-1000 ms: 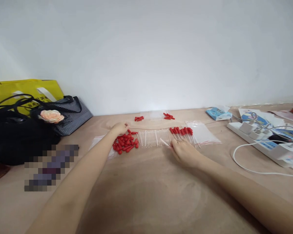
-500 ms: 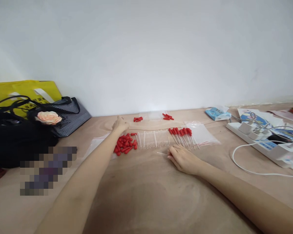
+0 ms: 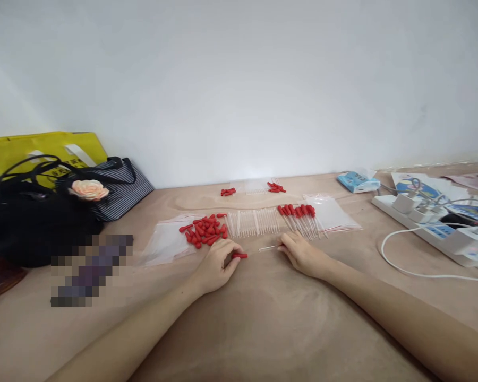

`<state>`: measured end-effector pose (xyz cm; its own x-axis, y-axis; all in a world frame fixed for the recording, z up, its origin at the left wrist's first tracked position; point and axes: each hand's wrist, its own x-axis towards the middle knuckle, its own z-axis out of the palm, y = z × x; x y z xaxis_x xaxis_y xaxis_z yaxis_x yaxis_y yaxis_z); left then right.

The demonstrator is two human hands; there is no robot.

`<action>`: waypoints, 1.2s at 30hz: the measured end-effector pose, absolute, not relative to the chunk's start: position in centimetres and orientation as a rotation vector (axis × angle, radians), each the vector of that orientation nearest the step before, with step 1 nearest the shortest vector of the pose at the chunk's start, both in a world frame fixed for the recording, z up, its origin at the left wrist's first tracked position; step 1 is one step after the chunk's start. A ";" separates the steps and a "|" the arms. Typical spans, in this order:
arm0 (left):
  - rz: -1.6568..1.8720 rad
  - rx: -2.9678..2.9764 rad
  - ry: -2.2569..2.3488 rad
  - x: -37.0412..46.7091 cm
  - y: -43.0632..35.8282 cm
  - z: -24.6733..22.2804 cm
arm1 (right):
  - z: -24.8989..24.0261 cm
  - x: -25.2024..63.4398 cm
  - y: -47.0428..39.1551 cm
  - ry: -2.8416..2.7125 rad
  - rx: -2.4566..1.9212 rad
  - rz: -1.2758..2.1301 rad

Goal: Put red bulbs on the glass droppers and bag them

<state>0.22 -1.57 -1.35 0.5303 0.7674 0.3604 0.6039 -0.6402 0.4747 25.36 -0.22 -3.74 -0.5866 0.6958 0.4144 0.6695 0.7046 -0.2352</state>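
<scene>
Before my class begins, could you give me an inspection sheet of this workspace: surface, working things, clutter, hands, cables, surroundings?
Surface: wood-grain tabletop.
Working things: piled red dropper bulbs left of a row of clear tubes; assembled droppers to its right.
Clutter: yellow bag, black bag, striped bag at left; blue tissue pack at right.
Hands: left hand holds one bulb; right hand holds one tube; bulb and tube apart.
Cables: white cable looping beside power strip.
Surroundings: plain pale wall behind.

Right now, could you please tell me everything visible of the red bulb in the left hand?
The red bulb is elongated and rubbery-looking, partly hidden by the left hand, which pinches it. It is held roughly level, its exposed end pointing toward the thin tube in the right hand, a gap between them.
</scene>
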 end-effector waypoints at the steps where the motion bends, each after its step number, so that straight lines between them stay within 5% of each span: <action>1: 0.796 2.512 1.162 0.2 -1.6 -1.3 | -3.9 25.4 -0.2 -2.431 -1.028 0.053; 36: 0.814 2.627 1.178 2.0 -1.7 -1.6 | -3.9 23.1 -1.3 -2.321 -0.809 -0.085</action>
<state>2.01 -1.66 -1.59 0.5443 0.7284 0.4162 0.6470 -0.6803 0.3443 23.06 -1.27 -3.93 -0.5843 0.5297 0.6149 0.5731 0.8057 -0.1495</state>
